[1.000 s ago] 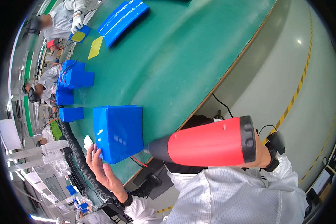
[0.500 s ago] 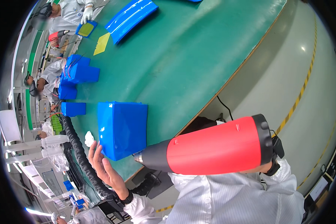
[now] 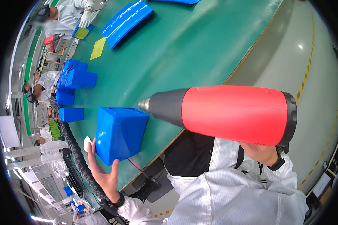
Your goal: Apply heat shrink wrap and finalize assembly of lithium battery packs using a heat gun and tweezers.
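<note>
Resting on the green table, a blue block meets the open left hand; right hand grips a red heat gun

Factory assembly line, long green workbench

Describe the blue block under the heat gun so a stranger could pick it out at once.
On the green table, go to its near edge, by the left hand. The blue wrapped block stands there, touched by that hand. It is the biggest, nearest blue block, with the red heat gun nozzle at its top corner.
</note>
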`<state>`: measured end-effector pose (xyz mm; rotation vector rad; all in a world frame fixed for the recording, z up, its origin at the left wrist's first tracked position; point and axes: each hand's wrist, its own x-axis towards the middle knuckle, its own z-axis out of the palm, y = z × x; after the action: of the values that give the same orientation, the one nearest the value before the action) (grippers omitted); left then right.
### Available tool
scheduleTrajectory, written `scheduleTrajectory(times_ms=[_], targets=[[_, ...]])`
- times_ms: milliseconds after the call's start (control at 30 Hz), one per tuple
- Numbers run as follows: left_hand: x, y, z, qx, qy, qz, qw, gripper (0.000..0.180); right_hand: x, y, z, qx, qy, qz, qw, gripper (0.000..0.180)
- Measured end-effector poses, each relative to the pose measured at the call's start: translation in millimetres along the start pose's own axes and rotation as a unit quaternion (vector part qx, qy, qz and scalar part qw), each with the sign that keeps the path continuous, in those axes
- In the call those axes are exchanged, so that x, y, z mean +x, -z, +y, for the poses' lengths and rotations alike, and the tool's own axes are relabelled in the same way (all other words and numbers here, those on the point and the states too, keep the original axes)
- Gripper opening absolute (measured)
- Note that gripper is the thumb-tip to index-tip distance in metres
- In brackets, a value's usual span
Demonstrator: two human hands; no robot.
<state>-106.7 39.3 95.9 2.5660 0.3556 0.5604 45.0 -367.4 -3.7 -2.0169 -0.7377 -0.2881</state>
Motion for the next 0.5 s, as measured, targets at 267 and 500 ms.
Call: scheduleTrajectory(times_ms=[267, 500], targets=[[37, 26, -18, 0.138, -0.014, -0.119, 0.983, 0.08, -7, 10, 9, 0.127, -0.065, -0.062, 0.988, 0.035], [51, 11, 17, 0.2, -0.108, -0.135, 0.964, 0.091, -26, 24, 21, 0.062, -0.032, -0.124, 0.99, 0.048]])
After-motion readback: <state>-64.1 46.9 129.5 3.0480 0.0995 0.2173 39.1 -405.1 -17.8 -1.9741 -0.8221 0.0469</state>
